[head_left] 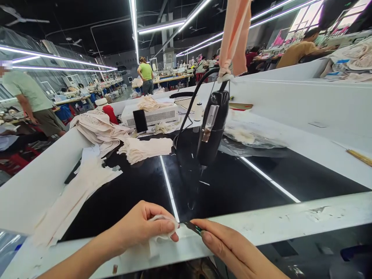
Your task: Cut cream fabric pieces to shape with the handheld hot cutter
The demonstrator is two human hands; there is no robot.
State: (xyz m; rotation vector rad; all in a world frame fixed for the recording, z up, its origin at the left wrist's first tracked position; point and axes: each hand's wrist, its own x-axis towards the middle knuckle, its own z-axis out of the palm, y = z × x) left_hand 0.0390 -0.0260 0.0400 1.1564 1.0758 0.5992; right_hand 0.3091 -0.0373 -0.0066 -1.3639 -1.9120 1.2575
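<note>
My left hand [142, 226] is closed on a small white piece of fabric [162, 228] at the near white edge of the table [261, 226]. My right hand [229, 244] pinches a thin dark tool with a green grip [193, 228], its tip pointing at the fabric. Both hands meet just in front of the glossy black table top [232, 186]. A black hand-held device [212, 128] hangs above the black surface on a cord, tied to a peach fabric strip [235, 35].
Cream fabric pieces lie at the left: a long strip [75, 193], a folded stack [147, 149] and a heap [99, 128]. A white box [154, 114] with a phone leaning on it stands behind. Clear plastic bag [247, 137] lies at right. Other people work at distant tables.
</note>
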